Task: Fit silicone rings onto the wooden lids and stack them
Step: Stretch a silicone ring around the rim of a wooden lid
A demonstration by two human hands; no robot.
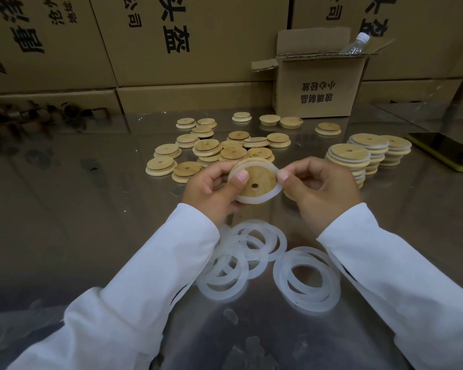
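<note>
Left hand (211, 192) grips lid (254, 180); right hand (322, 192) pinches its ring (274, 189).

Left hand (211, 193) and right hand (321, 193) were bare. Thumbnails were short, trimmed, pale at tips. Left sleeve (134, 289) and right sleeve (385, 276) were long, plain white, of smooth matte cloth. Cuffs ended at wrists, plain-hemmed, slightly loose. Soft folds and creases showed near elbows; cloth looked bluish in shade lower down. Thin dark line ran along inner edge of each sleeve; nature unclear.
</note>
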